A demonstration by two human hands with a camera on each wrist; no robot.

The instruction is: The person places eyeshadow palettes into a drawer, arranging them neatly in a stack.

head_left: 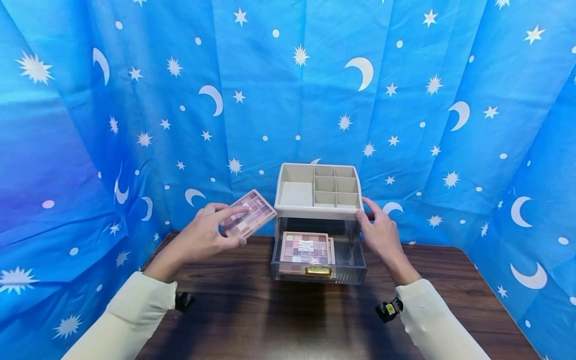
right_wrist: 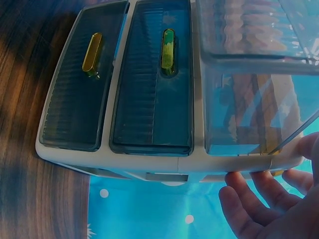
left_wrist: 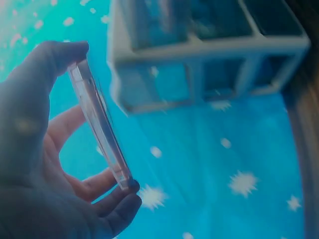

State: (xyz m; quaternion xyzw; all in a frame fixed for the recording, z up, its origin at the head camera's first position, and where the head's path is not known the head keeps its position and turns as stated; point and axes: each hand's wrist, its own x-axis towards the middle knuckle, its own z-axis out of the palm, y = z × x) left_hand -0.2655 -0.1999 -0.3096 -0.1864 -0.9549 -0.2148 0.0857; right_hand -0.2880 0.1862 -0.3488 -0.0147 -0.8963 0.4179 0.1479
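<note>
My left hand (head_left: pixel 209 232) pinches an eyeshadow palette (head_left: pixel 252 215) with a clear lid, raised and tilted left of the cosmetics organizer (head_left: pixel 319 212). Edge-on in the left wrist view, the palette (left_wrist: pixel 102 127) sits between thumb and fingertips. My right hand (head_left: pixel 382 235) touches the organizer's right side near its upper front corner; in the right wrist view, loosely bent fingers (right_wrist: pixel 269 199) rest against the side wall. The top clear drawer (head_left: pixel 351 250) is pulled out. Inside it lies another palette (head_left: pixel 306 247), with the edge of one more showing underneath.
The organizer's divided top tray (head_left: pixel 294 192) has one large section and several small ones. Below the pulled-out drawer, two dark drawers (right_wrist: pixel 152 109) with gold handles are closed. A dark wood table (head_left: pixel 297 320) bears it all, and a blue star-and-moon curtain (head_left: pixel 288 100) hangs close behind.
</note>
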